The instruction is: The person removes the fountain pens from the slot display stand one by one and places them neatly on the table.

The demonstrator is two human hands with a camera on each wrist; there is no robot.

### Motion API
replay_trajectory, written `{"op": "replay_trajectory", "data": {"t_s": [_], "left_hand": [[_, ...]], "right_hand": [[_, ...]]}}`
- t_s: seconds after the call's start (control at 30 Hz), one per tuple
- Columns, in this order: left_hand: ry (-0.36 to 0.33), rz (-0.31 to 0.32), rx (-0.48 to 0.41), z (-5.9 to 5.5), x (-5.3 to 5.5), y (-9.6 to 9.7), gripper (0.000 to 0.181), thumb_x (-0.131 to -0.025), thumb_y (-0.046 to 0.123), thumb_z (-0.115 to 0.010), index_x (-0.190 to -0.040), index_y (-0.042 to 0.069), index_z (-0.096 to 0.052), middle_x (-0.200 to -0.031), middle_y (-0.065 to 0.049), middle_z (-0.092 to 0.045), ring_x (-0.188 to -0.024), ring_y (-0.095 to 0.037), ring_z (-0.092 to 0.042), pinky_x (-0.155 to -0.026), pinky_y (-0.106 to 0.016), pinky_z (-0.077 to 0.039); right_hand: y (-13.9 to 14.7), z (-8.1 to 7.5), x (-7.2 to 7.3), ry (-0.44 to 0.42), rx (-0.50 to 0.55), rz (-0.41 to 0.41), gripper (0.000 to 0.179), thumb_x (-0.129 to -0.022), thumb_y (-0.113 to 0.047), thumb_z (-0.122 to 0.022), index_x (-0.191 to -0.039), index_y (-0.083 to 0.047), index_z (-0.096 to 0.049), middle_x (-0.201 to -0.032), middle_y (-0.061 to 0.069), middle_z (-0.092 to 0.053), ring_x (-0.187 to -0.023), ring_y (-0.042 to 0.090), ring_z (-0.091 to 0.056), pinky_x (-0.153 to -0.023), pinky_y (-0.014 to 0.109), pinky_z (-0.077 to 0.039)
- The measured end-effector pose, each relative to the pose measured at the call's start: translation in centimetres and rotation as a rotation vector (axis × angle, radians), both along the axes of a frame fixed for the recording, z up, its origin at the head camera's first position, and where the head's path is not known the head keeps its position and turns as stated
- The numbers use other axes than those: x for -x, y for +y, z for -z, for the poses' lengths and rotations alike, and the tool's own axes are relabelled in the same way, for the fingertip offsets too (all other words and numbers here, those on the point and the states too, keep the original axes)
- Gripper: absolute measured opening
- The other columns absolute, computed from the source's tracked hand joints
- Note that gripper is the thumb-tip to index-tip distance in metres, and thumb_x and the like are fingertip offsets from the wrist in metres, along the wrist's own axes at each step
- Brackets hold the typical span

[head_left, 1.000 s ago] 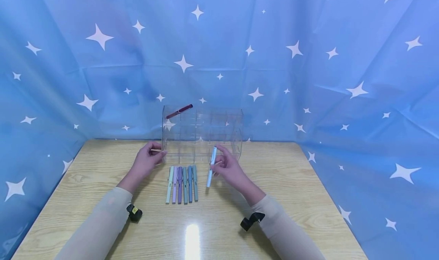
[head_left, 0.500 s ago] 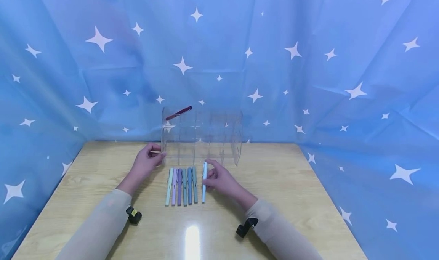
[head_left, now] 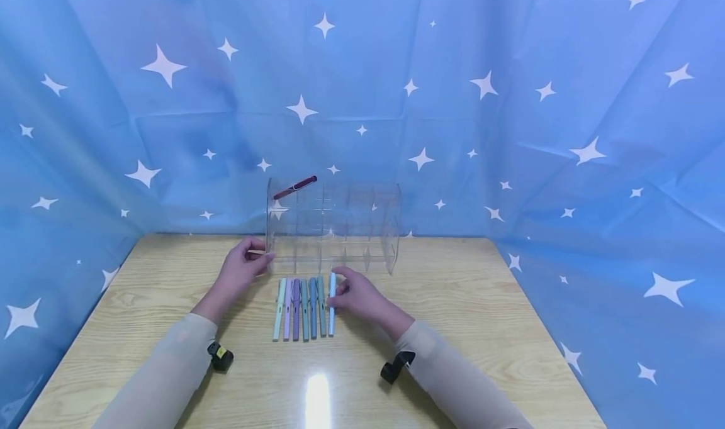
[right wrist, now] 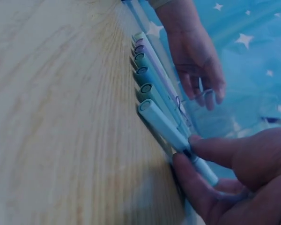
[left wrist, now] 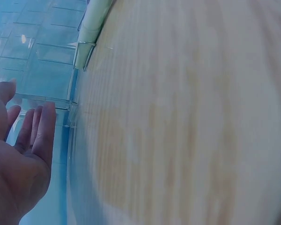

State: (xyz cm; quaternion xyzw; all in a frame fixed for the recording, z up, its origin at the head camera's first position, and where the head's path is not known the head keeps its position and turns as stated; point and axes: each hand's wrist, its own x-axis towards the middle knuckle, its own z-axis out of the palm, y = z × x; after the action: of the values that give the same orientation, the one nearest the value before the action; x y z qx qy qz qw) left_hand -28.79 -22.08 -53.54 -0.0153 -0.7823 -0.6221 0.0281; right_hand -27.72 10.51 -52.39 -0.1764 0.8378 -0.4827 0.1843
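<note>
My right hand [head_left: 359, 297] pinches a light blue pen [head_left: 331, 316] between thumb and fingers, at the right end of a row of several capped pens [head_left: 296, 322]. In the right wrist view the light blue pen [right wrist: 164, 124] lies beside a grey-green pen [right wrist: 152, 93], its far end partly covered by fingers. Behind the row stands a clear plastic organizer [head_left: 308, 246] with compartments. At its left wall, my left hand [head_left: 240, 268] holds the edge between thumb and fingers. A dark red pen [head_left: 295, 187] lies slanted at the organizer's top left.
The wooden table [head_left: 453, 290] reaches to a blue star-patterned curtain [head_left: 453, 114] behind the organizer. Black wrist cameras sit on both sleeves. A bright light reflection [head_left: 318, 397] shows on the table near the front.
My right hand has brought the light blue pen down and left, from in front of the organizer to the right end of the pen row. The left hand stays at the organizer's side.
</note>
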Motion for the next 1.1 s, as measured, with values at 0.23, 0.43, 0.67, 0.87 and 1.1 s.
{"op": "replay_trajectory", "data": {"t_s": [0.23,0.43,0.67,0.87,1.1], "left_hand": [[-0.020,0.009,-0.011,-0.2,-0.1,0.0,0.042,-0.110,0.023,-0.075,-0.139,-0.002,-0.059,-0.133,-0.020,-0.064,-0.112,-0.031,-0.067,-0.092,-0.040,-0.067],[-0.029,0.014,-0.019,0.0,0.3,-0.2,0.040,-0.110,0.021,-0.073,-0.140,-0.002,-0.058,-0.138,-0.020,-0.061,-0.114,-0.029,-0.066,-0.097,-0.044,-0.066],[-0.031,0.006,-0.020,0.1,0.1,-0.1,0.041,-0.110,0.021,-0.074,-0.140,-0.003,-0.058,-0.134,-0.020,-0.063,-0.114,-0.031,-0.067,-0.094,-0.042,-0.067],[-0.020,-0.001,-0.008,-0.1,-0.1,0.1,0.040,-0.110,0.021,-0.074,-0.137,-0.003,-0.059,-0.131,-0.021,-0.063,-0.111,-0.030,-0.068,-0.093,-0.040,-0.067],[-0.013,-0.005,-0.002,0.0,0.0,0.0,0.038,-0.109,0.021,-0.075,-0.135,-0.003,-0.059,-0.126,-0.020,-0.066,-0.108,-0.030,-0.069,-0.091,-0.038,-0.068]], "right_hand": [[-0.8,-0.3,0.2,0.003,-0.055,0.012,0.071,-0.094,-0.003,-0.088,-0.155,0.006,-0.053,-0.101,0.009,-0.070,-0.087,0.020,-0.070,-0.076,0.030,-0.066],[-0.9,-0.3,0.2,-0.027,-0.020,0.013,0.069,-0.095,0.001,-0.086,-0.155,0.008,-0.052,-0.100,0.011,-0.071,-0.082,0.022,-0.074,-0.075,0.032,-0.068],[-0.6,-0.4,-0.1,-0.053,0.009,0.012,0.070,-0.097,-0.002,-0.085,-0.156,0.009,-0.050,-0.102,0.011,-0.072,-0.083,0.024,-0.076,-0.077,0.034,-0.069],[-0.1,-0.4,-0.1,-0.034,0.032,0.015,0.070,-0.097,-0.004,-0.085,-0.156,0.010,-0.050,-0.101,0.011,-0.074,-0.084,0.024,-0.077,-0.079,0.035,-0.069],[0.4,-0.9,0.3,0.038,0.012,0.033,0.063,-0.100,-0.012,-0.083,-0.154,0.006,-0.055,-0.104,0.007,-0.075,-0.088,0.022,-0.075,-0.081,0.035,-0.067]]}}
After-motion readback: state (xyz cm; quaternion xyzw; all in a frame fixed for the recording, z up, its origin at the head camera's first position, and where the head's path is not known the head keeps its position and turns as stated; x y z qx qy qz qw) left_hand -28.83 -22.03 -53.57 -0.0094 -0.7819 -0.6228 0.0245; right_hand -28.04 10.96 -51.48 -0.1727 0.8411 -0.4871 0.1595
